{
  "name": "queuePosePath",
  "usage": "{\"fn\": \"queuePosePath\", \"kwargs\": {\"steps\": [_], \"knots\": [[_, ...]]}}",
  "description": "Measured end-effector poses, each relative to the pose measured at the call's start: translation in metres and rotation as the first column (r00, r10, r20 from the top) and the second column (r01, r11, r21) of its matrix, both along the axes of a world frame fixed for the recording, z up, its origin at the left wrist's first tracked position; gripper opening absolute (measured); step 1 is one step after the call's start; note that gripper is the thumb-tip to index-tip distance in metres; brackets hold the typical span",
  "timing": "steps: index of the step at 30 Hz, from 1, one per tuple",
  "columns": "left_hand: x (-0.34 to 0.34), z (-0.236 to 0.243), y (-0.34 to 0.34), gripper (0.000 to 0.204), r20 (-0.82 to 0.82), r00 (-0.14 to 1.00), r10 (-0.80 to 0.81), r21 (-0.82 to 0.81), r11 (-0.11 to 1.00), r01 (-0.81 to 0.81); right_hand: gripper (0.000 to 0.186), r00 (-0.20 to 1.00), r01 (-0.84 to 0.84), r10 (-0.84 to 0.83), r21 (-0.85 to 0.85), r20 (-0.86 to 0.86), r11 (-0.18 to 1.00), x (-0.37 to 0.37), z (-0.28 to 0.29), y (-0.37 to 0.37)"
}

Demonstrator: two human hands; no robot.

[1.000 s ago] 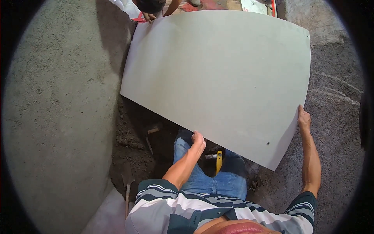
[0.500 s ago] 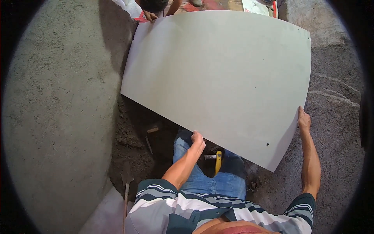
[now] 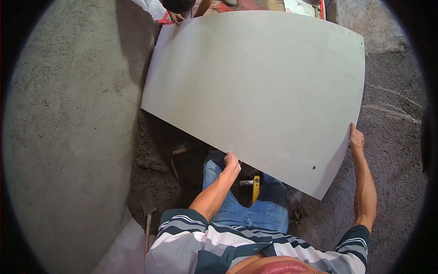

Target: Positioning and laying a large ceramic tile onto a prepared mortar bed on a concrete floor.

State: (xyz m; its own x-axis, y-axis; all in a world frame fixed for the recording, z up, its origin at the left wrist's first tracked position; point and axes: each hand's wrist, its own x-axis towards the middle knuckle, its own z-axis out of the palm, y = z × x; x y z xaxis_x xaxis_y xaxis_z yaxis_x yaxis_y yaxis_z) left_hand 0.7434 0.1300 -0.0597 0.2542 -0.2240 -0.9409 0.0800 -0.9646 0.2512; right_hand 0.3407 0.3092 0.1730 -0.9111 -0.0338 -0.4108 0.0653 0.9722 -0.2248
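A large, pale grey-white tile (image 3: 260,91) spans the space in front of me, tilted askew with a few small dark specks on its face. My left hand (image 3: 232,162) is closed on its near edge, left of the near right corner, with fingers partly hidden under it. At the right edge, my right hand (image 3: 357,138) grips the tile with the forefinger stretched along the rim. Across from me, another person's hand (image 3: 175,18) touches the far left edge. Beneath the near edge, a yellow spirit level (image 3: 256,189) shows between my legs.
A rough grey cement wall (image 3: 77,128) rises close on the left. Dark mortar lies below the tile's near edge, with a wooden-handled tool (image 3: 179,151) and a long-handled trowel (image 3: 148,210) on it. Rough dark cement (image 3: 392,150) borders the right side.
The tile and my right hand have shifted very slightly away from me. Both my hands keep the same hold, and the other person's hand stays at the far edge.
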Motion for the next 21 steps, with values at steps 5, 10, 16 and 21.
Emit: {"fn": "queuePosePath", "kwargs": {"steps": [5,10,16,21], "knots": [[0.022,-0.019,-0.004,0.033,-0.074,0.997,-0.005,-0.003,1.000,0.005,0.060,0.996,-0.079,0.079,0.015,-0.051,0.997,0.001,-0.007,-0.008],[0.014,-0.013,-0.003,0.041,-0.018,0.999,0.033,-0.040,0.999,-0.034,0.059,0.997,-0.062,0.061,0.001,-0.050,0.998,0.007,0.000,-0.014],[0.038,-0.037,-0.004,0.041,0.024,1.000,-0.014,-0.091,0.996,0.017,0.059,0.996,-0.084,0.084,-0.021,-0.023,0.996,0.005,-0.012,-0.017],[0.020,-0.032,0.005,0.041,0.016,1.000,-0.003,-0.049,0.999,0.004,0.060,0.996,-0.060,0.062,0.027,-0.057,0.998,0.006,-0.007,-0.006]]}}
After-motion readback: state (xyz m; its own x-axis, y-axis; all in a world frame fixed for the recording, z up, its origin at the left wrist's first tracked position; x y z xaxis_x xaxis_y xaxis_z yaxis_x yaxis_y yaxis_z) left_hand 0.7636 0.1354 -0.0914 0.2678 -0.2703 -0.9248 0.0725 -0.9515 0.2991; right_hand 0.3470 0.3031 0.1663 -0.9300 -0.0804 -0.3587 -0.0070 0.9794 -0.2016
